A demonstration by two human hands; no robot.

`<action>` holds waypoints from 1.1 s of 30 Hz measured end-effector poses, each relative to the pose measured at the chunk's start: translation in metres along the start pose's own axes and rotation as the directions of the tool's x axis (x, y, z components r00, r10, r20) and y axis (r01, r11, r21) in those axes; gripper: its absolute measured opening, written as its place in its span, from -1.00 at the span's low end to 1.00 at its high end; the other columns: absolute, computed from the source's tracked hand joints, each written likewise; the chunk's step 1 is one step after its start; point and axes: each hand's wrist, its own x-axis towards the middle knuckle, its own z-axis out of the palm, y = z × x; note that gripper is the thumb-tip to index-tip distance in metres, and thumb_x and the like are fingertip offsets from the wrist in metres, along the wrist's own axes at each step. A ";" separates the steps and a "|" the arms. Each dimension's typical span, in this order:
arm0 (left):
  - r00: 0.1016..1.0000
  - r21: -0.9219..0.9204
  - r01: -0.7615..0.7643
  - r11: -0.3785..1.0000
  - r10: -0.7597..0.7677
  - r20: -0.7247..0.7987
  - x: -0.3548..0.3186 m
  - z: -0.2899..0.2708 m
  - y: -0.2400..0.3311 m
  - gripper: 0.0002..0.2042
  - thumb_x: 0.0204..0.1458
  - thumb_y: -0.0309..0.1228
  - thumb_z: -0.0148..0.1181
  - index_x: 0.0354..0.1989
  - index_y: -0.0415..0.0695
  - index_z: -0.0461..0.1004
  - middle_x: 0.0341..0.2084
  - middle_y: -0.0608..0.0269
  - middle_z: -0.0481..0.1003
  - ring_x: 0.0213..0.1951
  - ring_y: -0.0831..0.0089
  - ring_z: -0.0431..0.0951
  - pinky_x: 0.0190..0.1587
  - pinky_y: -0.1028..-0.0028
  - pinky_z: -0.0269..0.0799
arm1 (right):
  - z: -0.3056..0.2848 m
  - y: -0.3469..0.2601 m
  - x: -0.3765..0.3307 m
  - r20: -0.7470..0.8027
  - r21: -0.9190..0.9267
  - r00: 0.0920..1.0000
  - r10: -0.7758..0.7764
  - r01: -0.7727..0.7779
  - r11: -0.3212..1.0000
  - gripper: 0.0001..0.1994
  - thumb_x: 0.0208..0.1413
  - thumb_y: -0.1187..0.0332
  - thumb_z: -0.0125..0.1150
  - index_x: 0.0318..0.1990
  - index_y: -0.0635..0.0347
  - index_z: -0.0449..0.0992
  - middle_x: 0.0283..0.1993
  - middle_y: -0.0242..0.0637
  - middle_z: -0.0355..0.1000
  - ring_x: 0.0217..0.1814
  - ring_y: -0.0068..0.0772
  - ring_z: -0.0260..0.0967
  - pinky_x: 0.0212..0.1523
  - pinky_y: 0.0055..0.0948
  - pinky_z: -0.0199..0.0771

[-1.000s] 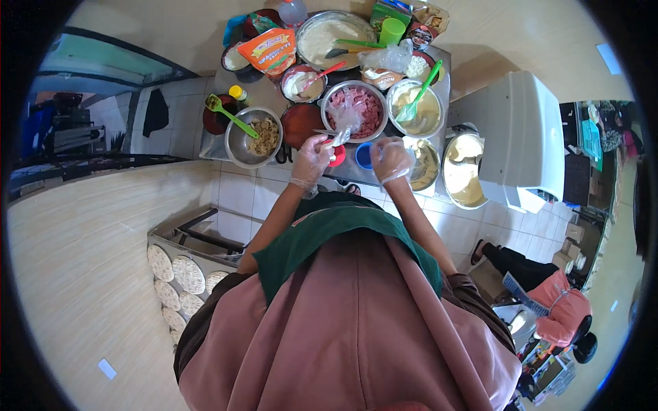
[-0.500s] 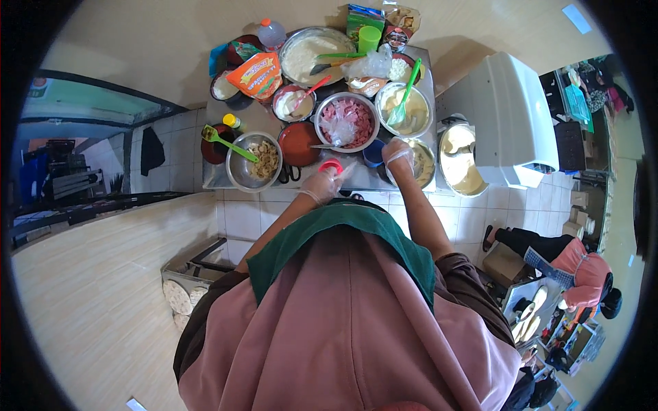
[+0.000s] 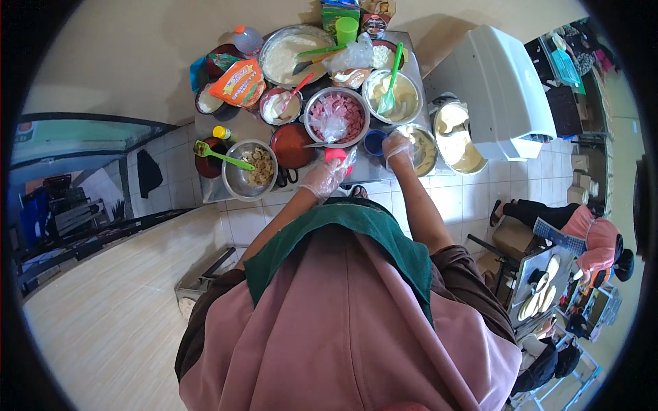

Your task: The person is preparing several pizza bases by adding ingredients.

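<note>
Both my hands wear clear plastic gloves and reach over the near edge of a crowded metal table [image 3: 373,171]. My left hand [image 3: 324,178] is curled round the near side of a small pink cup [image 3: 336,155], just below a steel bowl of pink sausage slices [image 3: 346,118] with a clear plastic bag [image 3: 327,127] lying in it. My right hand [image 3: 397,147] hovers with bent fingers between a small blue cup [image 3: 374,142] and a steel bowl of pale filling [image 3: 423,149]. Whether it holds anything is hidden.
Several bowls crowd the table: creamy batter with a green spoon [image 3: 392,96], a large white batter bowl [image 3: 295,55], a red bowl [image 3: 291,145], and a steel bowl with a green spatula [image 3: 250,170]. A white machine [image 3: 500,82] and batter pan [image 3: 456,137] stand right. A seated person [image 3: 576,229] is at right.
My left hand has pulled back from over the sausage bowl to the pink cup. My right hand stays near the blue cup. The view has shifted slightly.
</note>
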 end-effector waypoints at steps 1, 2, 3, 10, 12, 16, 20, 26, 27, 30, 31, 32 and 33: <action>0.995 -0.013 -0.023 1.000 0.021 -0.101 -0.001 0.000 -0.001 -0.67 0.07 -0.11 -0.10 -0.21 -0.12 0.32 -0.43 -0.19 0.45 -0.32 -0.11 0.47 -0.24 0.03 0.30 | -0.008 -0.003 -0.013 -0.087 -0.007 0.995 -0.051 0.051 0.999 -0.64 0.02 0.10 0.00 -0.32 0.25 0.51 -0.31 0.01 0.47 -0.26 -0.01 0.45 -0.17 -0.20 0.43; 0.979 -0.024 -0.049 0.999 0.043 -0.201 -0.001 -0.001 0.000 -0.68 0.07 -0.13 -0.09 -0.20 -0.13 0.31 -0.43 -0.19 0.45 -0.34 -0.11 0.47 -0.26 0.02 0.30 | -0.019 -0.011 -0.027 -0.086 -0.005 0.995 -0.049 0.049 0.999 -0.64 0.02 0.10 0.00 -0.32 0.25 0.51 -0.31 0.01 0.47 -0.26 -0.01 0.45 -0.17 -0.20 0.43; 0.980 -0.022 -0.052 0.998 0.046 -0.196 -0.002 -0.008 0.009 -0.68 0.07 -0.13 -0.09 -0.20 -0.13 0.31 -0.43 -0.19 0.45 -0.34 -0.11 0.47 -0.26 0.02 0.30 | -0.026 -0.016 -0.038 -0.156 0.087 0.979 -0.131 0.146 0.985 -0.60 0.01 0.05 0.00 -0.33 0.26 0.51 -0.32 0.01 0.47 -0.27 -0.02 0.45 -0.19 -0.20 0.43; 0.968 -0.097 -0.058 0.994 0.032 -0.248 0.001 -0.020 0.025 -0.62 0.05 -0.18 0.00 -0.02 -0.12 0.25 -0.37 -0.11 0.49 -0.28 -0.04 0.50 -0.25 0.15 0.36 | -0.020 -0.046 -0.081 -0.077 0.696 0.867 -0.492 0.400 0.597 -0.62 0.00 0.06 0.10 -0.38 0.27 0.51 -0.52 -0.09 0.45 -0.50 -0.30 0.42 -0.43 -0.34 0.36; 0.975 -0.073 -0.023 0.997 0.007 -0.220 -0.002 -0.027 0.035 -0.59 0.03 -0.16 0.02 -0.01 -0.12 0.25 -0.36 -0.11 0.49 -0.28 -0.05 0.50 -0.23 0.13 0.36 | -0.025 -0.050 -0.084 -0.169 0.590 0.814 -0.555 0.535 0.605 -0.66 0.00 0.11 0.11 -0.40 0.27 0.50 -0.54 -0.11 0.45 -0.53 -0.36 0.40 -0.48 -0.36 0.34; 0.996 0.266 0.030 0.963 -0.005 -0.093 -0.009 -0.035 0.041 -0.51 -0.03 -0.09 0.08 0.01 -0.13 0.25 -0.31 -0.11 0.48 -0.30 -0.05 0.50 -0.19 0.10 0.37 | -0.019 -0.044 -0.069 -0.061 0.678 0.917 -0.393 0.327 0.658 -0.70 0.01 0.17 0.13 -0.41 0.30 0.49 -0.56 -0.18 0.46 -0.55 -0.47 0.43 -0.51 -0.46 0.37; 0.953 0.453 -0.190 0.871 0.274 -0.127 -0.005 -0.011 -0.006 -0.57 -0.04 -0.08 0.06 -0.10 -0.14 0.35 -0.38 -0.08 0.48 -0.37 -0.02 0.50 -0.26 0.12 0.40 | -0.030 -0.040 -0.074 -0.063 0.744 0.941 -0.333 0.267 0.613 -0.69 0.04 0.15 0.11 -0.41 0.29 0.49 -0.56 -0.23 0.47 -0.56 -0.49 0.43 -0.50 -0.50 0.38; 0.979 0.357 -0.163 0.920 0.196 -0.057 0.014 0.023 -0.027 -0.79 -0.06 -0.24 0.08 -0.34 -0.10 0.44 -0.46 -0.03 0.48 -0.42 0.02 0.51 -0.38 0.14 0.42 | -0.048 -0.044 -0.096 -0.060 0.827 0.927 -0.371 0.254 0.501 -0.78 0.01 0.27 0.17 -0.39 0.29 0.48 -0.53 -0.27 0.46 -0.51 -0.53 0.41 -0.46 -0.52 0.36; 0.978 0.356 -0.167 0.919 0.199 -0.056 0.015 0.024 -0.020 -0.79 -0.06 -0.24 0.08 -0.34 -0.10 0.44 -0.46 -0.03 0.48 -0.42 0.02 0.51 -0.38 0.14 0.42 | -0.045 -0.041 -0.096 -0.121 0.777 0.927 -0.354 0.310 0.547 -0.78 0.00 0.28 0.18 -0.38 0.29 0.48 -0.53 -0.28 0.47 -0.50 -0.55 0.39 -0.46 -0.54 0.35; 0.989 0.367 -0.112 0.923 0.139 -0.048 0.013 0.008 0.007 -0.80 -0.06 -0.21 0.08 -0.42 -0.07 0.45 -0.46 -0.05 0.48 -0.42 0.04 0.51 -0.38 0.12 0.41 | -0.042 -0.033 -0.093 -0.181 0.695 0.922 -0.341 0.366 0.619 -0.79 -0.01 0.29 0.19 -0.39 0.30 0.49 -0.53 -0.29 0.47 -0.49 -0.59 0.37 -0.45 -0.56 0.34; 0.977 0.330 -0.159 0.930 0.198 -0.086 0.006 -0.003 0.018 -0.78 -0.07 -0.18 0.11 -0.41 -0.05 0.46 -0.44 -0.02 0.49 -0.39 0.06 0.51 -0.36 0.14 0.41 | -0.041 -0.030 -0.092 -0.179 0.670 0.922 -0.344 0.370 0.644 -0.79 -0.01 0.30 0.19 -0.39 0.30 0.50 -0.53 -0.29 0.47 -0.49 -0.60 0.37 -0.45 -0.57 0.34; 0.959 0.296 -0.206 0.933 0.252 -0.127 -0.002 -0.014 0.029 -0.76 -0.08 -0.14 0.13 -0.39 -0.04 0.47 -0.43 0.01 0.50 -0.36 0.07 0.51 -0.33 0.16 0.42 | -0.041 -0.029 -0.093 -0.182 0.670 0.922 -0.343 0.371 0.643 -0.79 -0.01 0.30 0.19 -0.39 0.30 0.50 -0.53 -0.29 0.47 -0.49 -0.60 0.37 -0.45 -0.57 0.34; 0.959 0.297 -0.206 0.932 0.253 -0.130 -0.007 -0.018 0.035 -0.76 -0.08 -0.14 0.13 -0.39 -0.04 0.47 -0.43 0.01 0.50 -0.36 0.07 0.51 -0.33 0.16 0.42 | -0.041 -0.028 -0.093 -0.176 0.685 0.925 -0.337 0.361 0.633 -0.80 -0.01 0.30 0.18 -0.39 0.30 0.50 -0.52 -0.30 0.47 -0.49 -0.60 0.37 -0.44 -0.56 0.34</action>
